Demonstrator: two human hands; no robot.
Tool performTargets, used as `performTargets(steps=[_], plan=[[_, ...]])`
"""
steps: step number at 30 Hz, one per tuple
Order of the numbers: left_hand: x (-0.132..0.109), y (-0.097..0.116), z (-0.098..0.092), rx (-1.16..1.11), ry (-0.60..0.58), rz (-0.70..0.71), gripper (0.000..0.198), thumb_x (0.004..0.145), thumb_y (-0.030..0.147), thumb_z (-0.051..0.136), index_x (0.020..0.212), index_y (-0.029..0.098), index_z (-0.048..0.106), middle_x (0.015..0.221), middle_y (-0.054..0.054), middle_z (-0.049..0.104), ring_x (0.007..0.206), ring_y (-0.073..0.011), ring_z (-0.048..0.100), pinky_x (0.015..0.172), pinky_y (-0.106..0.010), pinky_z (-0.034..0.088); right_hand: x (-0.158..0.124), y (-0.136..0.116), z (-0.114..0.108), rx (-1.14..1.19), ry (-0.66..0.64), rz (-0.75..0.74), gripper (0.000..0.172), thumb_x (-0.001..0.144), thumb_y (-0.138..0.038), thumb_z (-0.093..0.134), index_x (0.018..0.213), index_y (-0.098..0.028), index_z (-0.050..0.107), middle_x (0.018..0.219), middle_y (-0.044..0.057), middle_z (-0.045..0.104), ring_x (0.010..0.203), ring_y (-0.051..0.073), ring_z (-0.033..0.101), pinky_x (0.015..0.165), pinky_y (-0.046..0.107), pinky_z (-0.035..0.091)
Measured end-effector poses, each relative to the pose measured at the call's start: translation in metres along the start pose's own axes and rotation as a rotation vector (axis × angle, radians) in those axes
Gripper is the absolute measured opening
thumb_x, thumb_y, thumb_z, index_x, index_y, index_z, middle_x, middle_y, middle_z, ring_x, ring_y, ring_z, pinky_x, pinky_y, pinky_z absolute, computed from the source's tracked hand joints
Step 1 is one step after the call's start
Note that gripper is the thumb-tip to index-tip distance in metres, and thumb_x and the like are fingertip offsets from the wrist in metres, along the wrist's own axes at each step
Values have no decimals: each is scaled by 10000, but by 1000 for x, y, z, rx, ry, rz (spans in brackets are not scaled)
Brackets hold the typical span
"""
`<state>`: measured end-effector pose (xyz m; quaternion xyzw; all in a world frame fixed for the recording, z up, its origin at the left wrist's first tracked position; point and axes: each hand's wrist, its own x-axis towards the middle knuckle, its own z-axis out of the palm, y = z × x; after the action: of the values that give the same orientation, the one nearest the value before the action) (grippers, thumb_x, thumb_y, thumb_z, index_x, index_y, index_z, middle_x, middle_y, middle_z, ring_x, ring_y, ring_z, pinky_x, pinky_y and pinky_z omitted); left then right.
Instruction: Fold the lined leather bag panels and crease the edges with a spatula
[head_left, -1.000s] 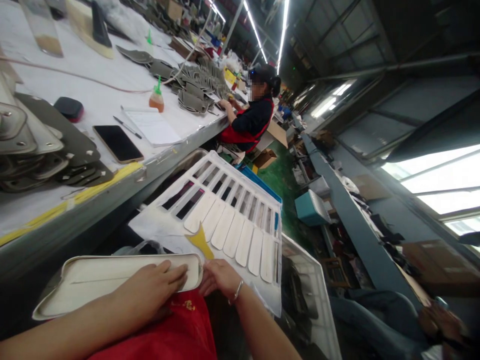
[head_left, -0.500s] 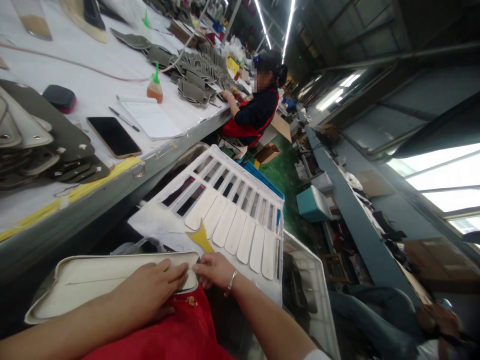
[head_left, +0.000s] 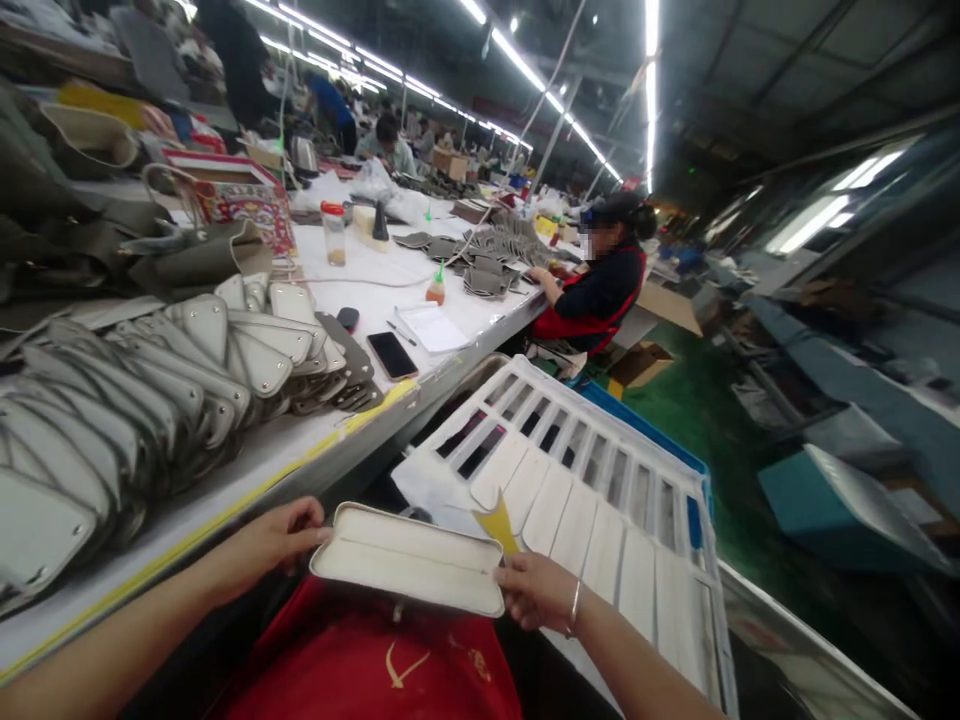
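My left hand (head_left: 289, 540) and right hand (head_left: 536, 590) grip a shallow case (head_left: 409, 560) between them; its cream lining (head_left: 397, 572) looks in, fixed or not I can't tell. Cream strips (head_left: 574, 510) lie unfitted beyond the right.

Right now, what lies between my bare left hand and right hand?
In the head view, a shallow, cream, round-cornered piece, your left hand at one end, your right hand at the other.

The long cream box-shaped piece (head_left: 412, 563) at bottom centre looks smooth and matt inside, while the slatted white rack (head_left: 723, 630) lower right seems plastic. Grey rounded flaps (head_left: 262, 362) far left? Leathery, with shiny metal studs (head_left: 76, 530). Black rectangular phone (head_left: 392, 355): glossy.
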<state>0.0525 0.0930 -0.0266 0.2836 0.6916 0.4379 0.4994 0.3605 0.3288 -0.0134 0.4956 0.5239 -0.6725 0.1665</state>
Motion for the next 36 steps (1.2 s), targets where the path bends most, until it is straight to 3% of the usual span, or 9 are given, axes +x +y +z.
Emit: performTargets(steps=[2, 7, 11, 14, 17, 19, 23, 31, 36], plan=[[5, -6, 4, -104, -90, -52, 375, 751, 502, 596, 767, 210, 361, 613, 90, 399, 518, -77, 386, 459, -188, 339, -2, -5, -2, -10, -30, 39, 234, 815, -356, 591, 790, -146, 490, 520, -18, 570, 382, 64, 509, 401, 153, 389], [16, -4, 8, -90, -149, -73, 392, 734, 497, 599, 730, 222, 320, 592, 93, 383, 503, -86, 383, 434, -198, 331, -1, -11, 2, -78, 2, 16, 187, 822, -293, 569, 745, -149, 478, 515, -18, 578, 399, 79, 530, 400, 172, 422], [30, 0, -4, 203, -162, -48, 372, 695, 490, 583, 646, 209, 344, 540, 93, 361, 480, -83, 357, 417, -184, 278, -2, -1, 3, -90, 121, -64, 187, 796, -294, 597, 762, -157, 474, 493, -45, 560, 369, 76, 491, 392, 187, 413], [40, 28, -6, 513, -169, 130, 298, 714, 456, 565, 626, 190, 464, 567, 81, 445, 550, -92, 423, 507, -179, 343, -1, 5, -6, -188, 199, -255, 274, 712, -291, 691, 886, -150, 532, 591, -40, 589, 468, 91, 540, 480, 219, 453], [49, 72, 21, 713, -136, 305, 250, 764, 447, 526, 772, 203, 580, 712, 52, 594, 702, -142, 536, 653, -214, 417, 0, 2, -13, -350, 318, -534, 393, 681, -325, 720, 1012, -167, 579, 868, 12, 638, 687, 102, 589, 652, 233, 480], [55, 94, 53, 756, -256, 384, 237, 741, 396, 534, 837, 197, 621, 851, 6, 659, 831, -190, 578, 763, -254, 439, -1, -4, -12, -546, 368, -672, 344, 740, -331, 658, 1040, -176, 596, 943, 23, 642, 747, 106, 593, 709, 233, 474], [71, 102, 102, 776, -464, 361, 347, 678, 386, 541, 932, 181, 660, 903, -63, 692, 848, -242, 618, 737, -291, 480, -4, -18, -4, -864, 391, -773, 218, 774, -205, 558, 974, -178, 639, 865, 13, 658, 771, 126, 591, 750, 249, 459], [71, 86, 109, 755, -521, 388, 353, 758, 276, 460, 1042, 214, 662, 994, -41, 700, 914, -219, 626, 840, -286, 458, -6, -12, -5, -910, 378, -823, 196, 818, -195, 515, 954, -191, 657, 937, 18, 675, 884, 134, 588, 840, 247, 426], [66, 85, 116, 688, -543, 473, 351, 854, 347, 413, 1092, 255, 654, 1063, -12, 691, 952, -220, 620, 850, -263, 434, -4, -4, -3, -1017, 432, -884, 253, 910, -256, 410, 930, -187, 653, 893, 31, 675, 861, 136, 582, 797, 240, 422]])
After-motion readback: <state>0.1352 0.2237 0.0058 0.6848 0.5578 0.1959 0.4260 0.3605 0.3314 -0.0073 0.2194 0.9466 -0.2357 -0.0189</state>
